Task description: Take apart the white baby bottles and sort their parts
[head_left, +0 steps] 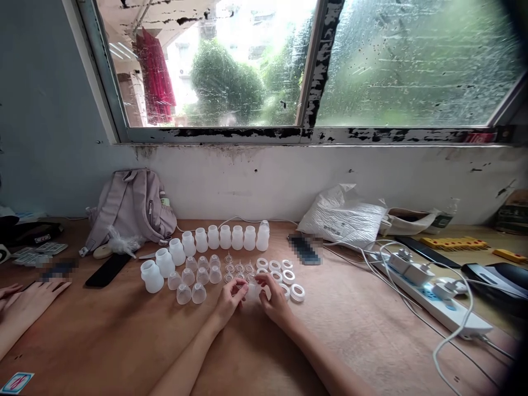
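Note:
My left hand (231,296) is closed, thumb against the fingers, at a pale translucent piece (252,291) too blurred to name. Beside it, my right hand (273,298) has bent fingers with the thumb apart, close to the white rings (297,293). Just beyond my hands stand small clear teats (239,268). To their left are several clear dome caps (183,293). White translucent bottles (152,276) curve behind these in a long row; the bottle at the right end (263,236) has a domed top.
Another person's hand (35,300) rests on the table at the left, near a black phone (108,270). A backpack (132,206) and a silver bag (342,217) lie by the wall. A power strip (433,294) with loose white cables occupies the right side.

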A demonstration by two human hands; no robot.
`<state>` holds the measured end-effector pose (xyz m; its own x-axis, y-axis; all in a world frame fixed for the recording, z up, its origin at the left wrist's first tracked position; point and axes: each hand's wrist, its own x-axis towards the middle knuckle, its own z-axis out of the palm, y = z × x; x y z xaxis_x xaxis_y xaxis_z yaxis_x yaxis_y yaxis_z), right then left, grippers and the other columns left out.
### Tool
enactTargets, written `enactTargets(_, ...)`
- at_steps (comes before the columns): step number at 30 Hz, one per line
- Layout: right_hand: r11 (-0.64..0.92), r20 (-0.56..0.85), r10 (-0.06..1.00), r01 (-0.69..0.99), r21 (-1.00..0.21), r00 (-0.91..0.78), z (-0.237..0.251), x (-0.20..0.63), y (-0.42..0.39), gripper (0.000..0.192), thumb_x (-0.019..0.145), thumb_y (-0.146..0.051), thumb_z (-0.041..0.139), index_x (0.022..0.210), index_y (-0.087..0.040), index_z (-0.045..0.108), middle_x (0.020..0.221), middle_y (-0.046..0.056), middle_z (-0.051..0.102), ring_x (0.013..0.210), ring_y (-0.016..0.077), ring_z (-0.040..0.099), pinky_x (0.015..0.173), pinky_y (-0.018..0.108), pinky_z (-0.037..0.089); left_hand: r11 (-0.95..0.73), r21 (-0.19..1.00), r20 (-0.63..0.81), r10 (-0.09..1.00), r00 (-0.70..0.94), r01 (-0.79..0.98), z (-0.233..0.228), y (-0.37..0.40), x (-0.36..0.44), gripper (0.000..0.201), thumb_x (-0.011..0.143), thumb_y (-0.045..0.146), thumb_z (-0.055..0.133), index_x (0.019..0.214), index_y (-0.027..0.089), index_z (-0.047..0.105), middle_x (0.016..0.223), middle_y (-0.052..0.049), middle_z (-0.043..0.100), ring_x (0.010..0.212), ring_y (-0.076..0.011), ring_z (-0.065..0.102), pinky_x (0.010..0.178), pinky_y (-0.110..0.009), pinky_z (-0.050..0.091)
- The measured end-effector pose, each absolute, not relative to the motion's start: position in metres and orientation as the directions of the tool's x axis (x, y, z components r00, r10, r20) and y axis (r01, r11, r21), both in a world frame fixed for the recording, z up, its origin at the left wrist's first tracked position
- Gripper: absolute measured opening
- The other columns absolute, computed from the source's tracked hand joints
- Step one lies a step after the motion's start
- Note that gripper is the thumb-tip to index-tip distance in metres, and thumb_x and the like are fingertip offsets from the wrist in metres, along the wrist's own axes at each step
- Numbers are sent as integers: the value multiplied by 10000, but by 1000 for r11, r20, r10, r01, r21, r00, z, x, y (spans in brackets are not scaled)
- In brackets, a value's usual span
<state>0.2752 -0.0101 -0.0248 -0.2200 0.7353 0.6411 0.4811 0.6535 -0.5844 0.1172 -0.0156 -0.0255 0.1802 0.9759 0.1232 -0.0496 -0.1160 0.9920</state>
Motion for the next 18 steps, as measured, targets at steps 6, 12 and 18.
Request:
enactTargets(6, 526, 600, 794, 611, -592, -102, -8, 276, 32, 440, 714, -67, 362, 1131, -194, 420, 869, 53, 568, 673, 147, 552, 631, 280, 458, -91, 992, 106, 977, 187, -89, -25, -14, 117, 319, 717, 461, 544, 780, 153, 494, 606, 18, 532, 439, -76, 456, 413, -199, 350)
enactTargets(12, 308, 385, 914, 836, -454, -128, 20, 262, 87, 576, 721, -71, 382, 1282, -184, 321, 907, 80, 610, 727, 175, 562, 617, 250, 393, -106, 991, 122, 965, 231, -81, -27, -14, 117, 291, 742, 444, 522, 749, 157, 474, 575, 26, 523, 423, -71, 447, 416, -198, 338)
enactTargets(18, 265, 348, 930, 867, -422, -115, 23, 252, 117, 557, 692, -76, 438, 1239, -156, 376, 880, 104, 623, 715, 200, 575, 567, 247, 354, -107, 992, 121, 956, 268, -66, -31, -11, 118, 311, 731, 464, 524, 720, 159, 466, 546, 29, 525, 401, -68, 442, 405, -194, 323)
